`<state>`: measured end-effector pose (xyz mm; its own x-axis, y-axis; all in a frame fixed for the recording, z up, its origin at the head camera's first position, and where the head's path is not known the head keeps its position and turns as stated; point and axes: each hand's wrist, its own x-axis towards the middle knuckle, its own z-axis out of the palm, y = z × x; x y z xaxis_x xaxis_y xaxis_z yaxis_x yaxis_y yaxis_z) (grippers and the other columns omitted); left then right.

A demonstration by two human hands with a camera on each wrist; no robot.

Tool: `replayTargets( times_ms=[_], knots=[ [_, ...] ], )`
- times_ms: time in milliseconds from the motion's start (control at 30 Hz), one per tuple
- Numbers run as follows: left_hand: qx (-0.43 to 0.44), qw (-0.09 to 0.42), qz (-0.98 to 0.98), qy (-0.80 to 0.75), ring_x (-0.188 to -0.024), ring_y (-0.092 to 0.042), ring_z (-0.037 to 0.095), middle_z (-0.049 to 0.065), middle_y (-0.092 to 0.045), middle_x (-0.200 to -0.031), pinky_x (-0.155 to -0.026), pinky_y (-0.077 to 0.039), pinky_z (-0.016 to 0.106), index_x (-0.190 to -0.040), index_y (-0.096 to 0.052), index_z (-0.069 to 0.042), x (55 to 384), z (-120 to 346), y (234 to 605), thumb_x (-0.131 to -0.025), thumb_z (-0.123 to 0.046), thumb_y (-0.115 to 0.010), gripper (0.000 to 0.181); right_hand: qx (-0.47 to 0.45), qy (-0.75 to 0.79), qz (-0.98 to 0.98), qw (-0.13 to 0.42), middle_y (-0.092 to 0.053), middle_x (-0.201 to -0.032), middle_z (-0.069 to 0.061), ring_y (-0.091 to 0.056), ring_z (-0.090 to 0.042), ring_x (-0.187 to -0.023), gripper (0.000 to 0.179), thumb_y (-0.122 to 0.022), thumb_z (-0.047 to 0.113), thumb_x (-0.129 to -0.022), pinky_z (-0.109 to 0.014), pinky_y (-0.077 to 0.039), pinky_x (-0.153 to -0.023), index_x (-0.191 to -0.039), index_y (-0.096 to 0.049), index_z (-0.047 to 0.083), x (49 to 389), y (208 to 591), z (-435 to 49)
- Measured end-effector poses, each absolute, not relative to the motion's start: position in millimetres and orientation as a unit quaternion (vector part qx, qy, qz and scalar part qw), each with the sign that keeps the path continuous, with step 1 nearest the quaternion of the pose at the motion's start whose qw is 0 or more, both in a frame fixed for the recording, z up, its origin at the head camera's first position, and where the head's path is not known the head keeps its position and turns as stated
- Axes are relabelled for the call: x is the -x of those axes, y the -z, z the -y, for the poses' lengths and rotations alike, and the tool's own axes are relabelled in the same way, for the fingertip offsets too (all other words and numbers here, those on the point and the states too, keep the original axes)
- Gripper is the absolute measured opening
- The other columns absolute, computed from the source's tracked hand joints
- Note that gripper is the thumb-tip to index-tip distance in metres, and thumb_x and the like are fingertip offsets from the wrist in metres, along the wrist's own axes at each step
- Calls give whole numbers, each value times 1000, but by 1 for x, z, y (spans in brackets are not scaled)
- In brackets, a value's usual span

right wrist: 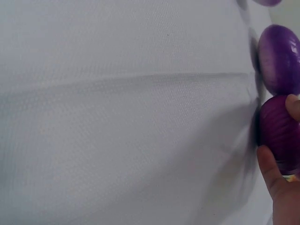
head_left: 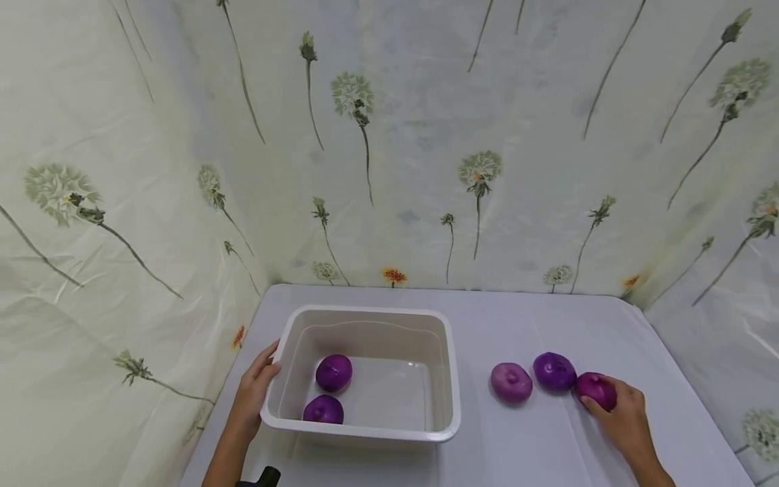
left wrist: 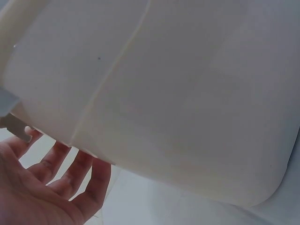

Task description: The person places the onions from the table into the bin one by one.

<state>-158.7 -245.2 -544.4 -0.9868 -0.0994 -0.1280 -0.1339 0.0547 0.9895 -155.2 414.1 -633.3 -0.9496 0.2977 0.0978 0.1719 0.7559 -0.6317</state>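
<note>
A white plastic basin (head_left: 365, 433) stands at the left of the table, tilted a little in the head view. My left hand (head_left: 252, 389) holds its left rim, fingers bent against the edge in the left wrist view. Two red onions lie inside: one (head_left: 333, 373) against the left wall and another (head_left: 324, 410) nearer the front. At the right, my right hand (head_left: 623, 409) grips a red onion (head_left: 595, 390) between thumb and fingers, at table level. This onion sits against a darker purple onion (head_left: 554, 371). Left of that pair lies a paler onion (head_left: 511, 383).
A white cloth covers the table (head_left: 523, 453). Flower-printed curtains (head_left: 414, 135) rise behind it and at both sides. A black object (head_left: 268, 476) shows at the bottom edge beside the left forearm.
</note>
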Motion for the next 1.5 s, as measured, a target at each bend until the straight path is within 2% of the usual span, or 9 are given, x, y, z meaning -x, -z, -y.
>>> replayTargets(
  times_ms=[467, 533, 600, 733, 867, 1033, 1333, 1400, 1500],
  knots=[
    [84, 15, -726, -682, -108, -62, 25, 19, -53, -135, -83, -56, 40, -150, -45, -23, 160, 245, 544, -105, -22, -47, 45, 140, -325, 926, 135, -37, -132, -40, -32, -53, -124, 59, -72, 17, -90, -70, -34, -94, -136, -46, -8, 139, 635, -419],
    [84, 15, -727, -681, -108, -61, 25, 19, -53, -136, -83, -56, 40, -150, -44, -23, 160, 246, 544, -105, -22, -47, 45, 143, -322, 926, 138, -37, -131, -40, -34, -51, -121, 59, -72, 20, -91, -60, -39, -88, -137, -47, -7, 137, 632, -421],
    [86, 16, -729, -679, -108, -62, 24, 18, -53, -135, -83, -56, 39, -150, -44, -24, 160, 246, 545, -105, -23, -47, 45, 149, -318, 926, 139, -38, -131, -39, -36, -48, -118, 60, -72, 22, -91, -43, -41, -81, -138, -47, -6, 134, 628, -423],
    [85, 15, -727, -681, -106, -62, 22, 15, -55, -131, -82, -56, 39, -150, -45, -24, 160, 246, 545, -105, -23, -47, 45, 136, -309, 930, 145, -41, -129, -37, -37, -46, -115, 61, -73, 23, -91, -14, -31, -66, -137, -47, -8, 132, 616, -425],
    [82, 15, -725, -683, -106, -62, 21, 15, -55, -131, -82, -56, 38, -150, -45, -23, 159, 246, 544, -105, -22, -48, 45, 104, -319, 927, 165, -43, -129, -37, -36, -48, -115, 61, -75, 20, -89, -2, -29, -59, -135, -48, -10, 134, 600, -423],
    [81, 14, -727, -682, -106, -62, 21, 18, -53, -138, -83, -55, 38, -150, -45, -23, 159, 246, 543, -105, -21, -47, 46, 84, -341, 919, 177, -40, -133, -36, -44, -47, -110, 64, -76, 22, -89, 0, -36, -60, -138, -48, -8, 142, 573, -406],
    [80, 15, -729, -679, -106, -62, 23, 18, -54, -133, -83, -56, 40, -150, -45, -23, 159, 246, 542, -105, -22, -47, 46, 17, -380, 914, 143, -35, -137, -34, -52, -50, -109, 67, -73, 28, -92, 0, -41, -67, -144, -44, -4, 162, 526, -364],
    [80, 13, -730, -678, -106, -61, 23, 18, -54, -133, -83, -55, 40, -150, -45, -23, 159, 246, 543, -105, -22, -47, 46, -6, -391, 911, 131, -35, -137, -33, -53, -47, -111, 66, -72, 27, -93, -1, -43, -69, -144, -43, -3, 165, 518, -356],
    [83, 11, -731, -677, -105, -62, 23, 16, -55, -130, -82, -56, 40, -150, -45, -23, 159, 246, 544, -104, -22, -48, 45, -32, -404, 907, 118, -36, -139, -29, -55, -25, -110, 65, -72, 27, -93, -3, -45, -73, -144, -44, -1, 170, 506, -346]
  ],
)
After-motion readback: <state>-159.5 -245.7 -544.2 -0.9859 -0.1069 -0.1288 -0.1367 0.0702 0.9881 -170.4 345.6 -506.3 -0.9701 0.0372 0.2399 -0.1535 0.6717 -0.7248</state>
